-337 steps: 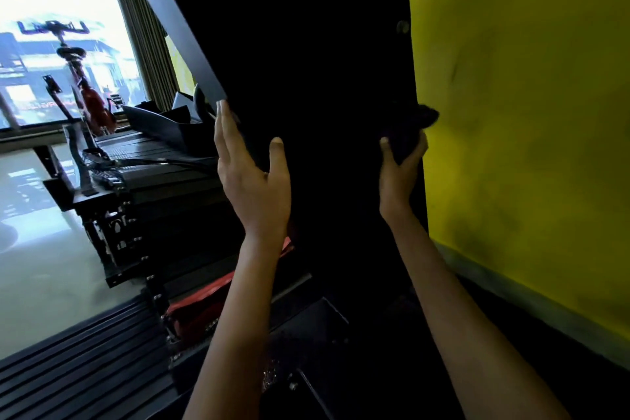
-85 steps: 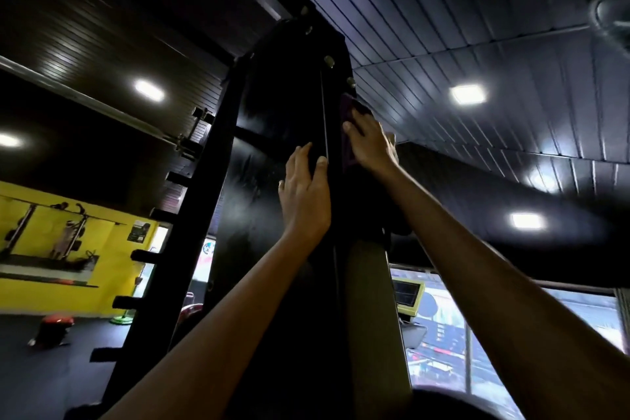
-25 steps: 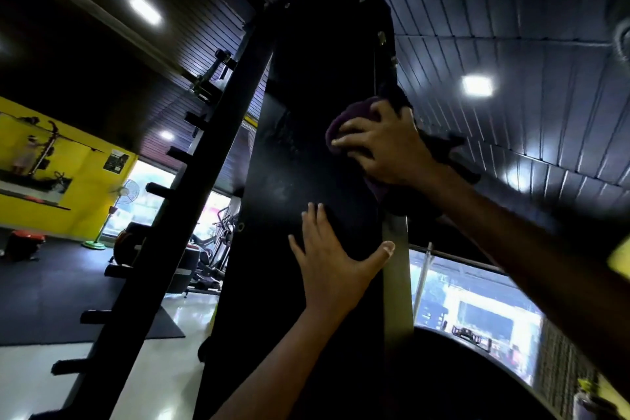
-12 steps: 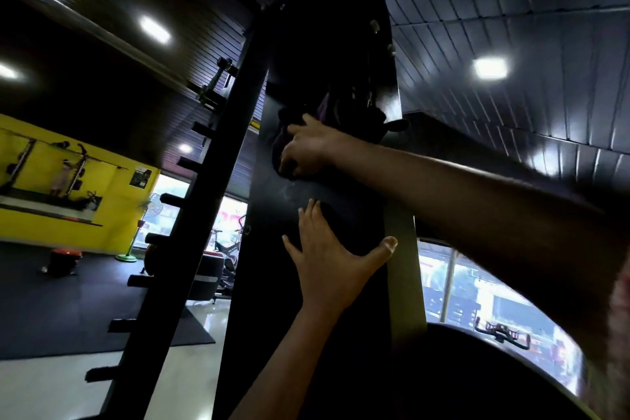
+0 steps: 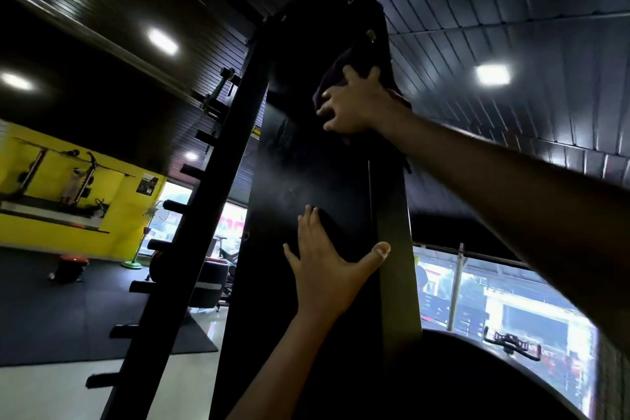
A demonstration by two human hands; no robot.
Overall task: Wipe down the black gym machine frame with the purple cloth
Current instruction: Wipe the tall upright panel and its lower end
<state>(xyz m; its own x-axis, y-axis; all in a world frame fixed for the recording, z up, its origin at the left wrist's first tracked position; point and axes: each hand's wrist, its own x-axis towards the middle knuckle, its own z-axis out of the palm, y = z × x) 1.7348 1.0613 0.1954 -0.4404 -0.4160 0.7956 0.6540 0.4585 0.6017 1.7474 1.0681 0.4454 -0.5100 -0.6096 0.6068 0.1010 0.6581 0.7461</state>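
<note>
While looking up along tall black frame | pressing purple cloth under right hand, grip clenched round cloth, high near top | bracing flat, released left hand below | unwiped length running downward, toward left hand

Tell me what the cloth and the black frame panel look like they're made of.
Cloth: soft fabric, dark purple, matte; it bunches and folds under the right hand. Frame panel: probably painted or coated metal, black with a dull sheen; it looks flat and rigid, with bolts near the top. The left hand rests flat on it.
</note>
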